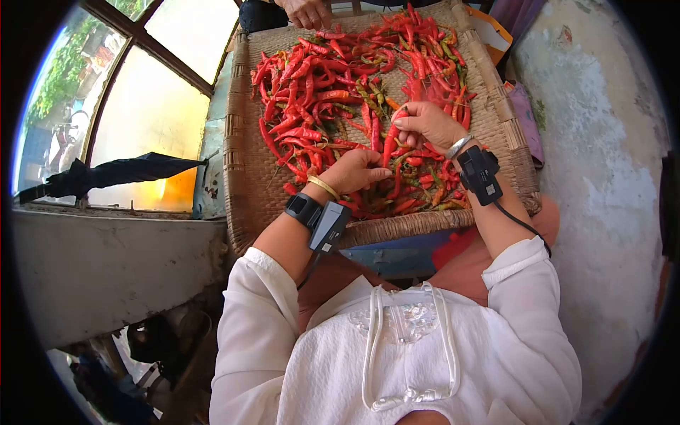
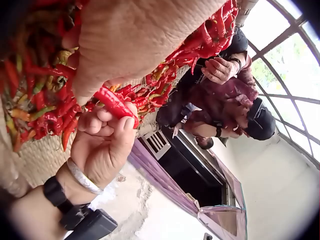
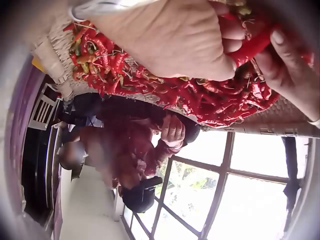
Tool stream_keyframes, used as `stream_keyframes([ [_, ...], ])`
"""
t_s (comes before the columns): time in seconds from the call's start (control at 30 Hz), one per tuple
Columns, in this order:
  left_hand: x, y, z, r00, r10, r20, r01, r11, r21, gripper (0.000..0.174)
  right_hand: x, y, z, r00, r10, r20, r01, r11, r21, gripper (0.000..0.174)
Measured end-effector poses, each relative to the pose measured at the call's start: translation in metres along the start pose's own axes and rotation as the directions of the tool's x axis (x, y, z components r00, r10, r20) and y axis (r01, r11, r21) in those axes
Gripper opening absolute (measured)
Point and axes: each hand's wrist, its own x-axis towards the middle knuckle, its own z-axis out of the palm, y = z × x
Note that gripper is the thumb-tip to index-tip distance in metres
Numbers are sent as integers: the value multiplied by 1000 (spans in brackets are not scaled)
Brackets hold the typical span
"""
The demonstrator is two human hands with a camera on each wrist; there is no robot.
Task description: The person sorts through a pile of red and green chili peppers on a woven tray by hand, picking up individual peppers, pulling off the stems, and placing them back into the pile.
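Observation:
A wide woven tray (image 1: 244, 184) rests on my lap, heaped with red chilies (image 1: 319, 78) and a few green and orange ones. Over its near part both my hands hold a single red chili (image 1: 389, 142). My right hand (image 1: 405, 122), with a silver bangle, pinches its upper end. My left hand (image 1: 379, 170), with a gold bangle, pinches its lower end. The left wrist view shows the right hand (image 2: 107, 130) with the chili (image 2: 115, 102) between thumb and fingers. In the right wrist view the chili (image 3: 250, 47) runs between the right hand (image 3: 170, 35) and the left hand's fingers (image 3: 292, 70).
Another person sits across the tray with a hand (image 1: 306, 10) at its far rim, the same hand (image 2: 220, 70) also visible in the left wrist view. A window (image 1: 142, 106) and a black folded umbrella (image 1: 113, 173) are at the left. A rough plaster wall (image 1: 602, 142) stands at the right.

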Motion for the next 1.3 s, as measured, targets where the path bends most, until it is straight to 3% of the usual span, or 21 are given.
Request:
stream_keyframes([
  [0.17,5,-10,1,990,30,-135,-44,994,-103,18,16,-36,-9,904,-141,-404,265,926,270,29],
  [0.23,5,-11,-2,978,-35,-206,-57,902,-427,30,21,-19,-1,888,-104,-448,151,986,71,37],
  [0.27,5,-10,-5,976,-24,-214,-85,869,-487,48,24,-7,-1,941,-97,-325,93,995,-30,40],
  [0.3,5,-10,-8,976,-23,-218,-88,870,-485,48,25,2,3,973,-37,-228,22,998,-65,36],
  [0.43,5,-13,-9,973,-13,-232,-124,814,-567,56,20,21,34,997,-5,79,22,976,-214,25],
  [0.57,4,-6,-5,966,-16,-259,-121,855,-505,52,20,27,38,997,-65,41,74,966,-248,19],
  [0.63,5,-8,-5,961,-48,-272,-104,849,-517,49,15,21,33,1000,-3,28,12,951,-309,15],
  [0.73,7,-15,-10,946,21,-324,-162,896,-414,33,15,15,15,997,15,-80,-43,930,-365,13],
  [0.77,3,-12,-16,874,56,-483,-130,984,-120,28,17,17,6,993,2,-119,-44,938,-345,14],
  [0.8,0,-11,-23,781,141,-608,-41,984,175,24,17,15,-1,981,0,-193,-38,980,-194,15],
  [0.83,-3,-16,-30,658,372,-655,58,842,536,22,16,13,-7,964,9,-266,-20,999,-40,17],
  [0.87,-7,-17,-36,620,393,-679,155,787,597,22,23,21,-16,954,-79,-289,143,968,207,31],
  [0.9,-10,-18,-39,582,416,-698,254,722,643,22,24,19,-14,954,-80,-289,145,967,209,31],
  [0.97,-14,-24,-45,596,387,-704,343,670,658,23,28,14,-7,872,-96,-480,375,761,529,45],
  [1.03,-12,-33,-46,606,358,-710,426,608,670,23,31,23,-6,885,-80,-458,333,796,505,51],
  [1.1,-9,-40,-45,642,329,-692,458,560,691,24,31,26,-2,950,-16,-311,44,996,83,45],
  [1.17,-9,-40,-41,620,326,-714,480,562,673,24,24,24,14,980,-54,-189,-10,946,-323,35],
  [1.2,-9,-38,-39,598,324,-733,499,566,657,24,24,34,20,963,-235,-131,115,800,-589,33],
  [1.23,-9,-40,-40,594,329,-734,500,564,657,24,27,44,24,921,-388,-23,218,564,-797,32],
  [1.27,-8,-44,-40,601,329,-728,495,561,663,24,30,52,27,919,-394,-21,222,560,-798,32],
  [1.3,-9,-42,-41,609,330,-721,491,558,670,24,30,54,32,916,-399,44,229,430,-874,30],
])
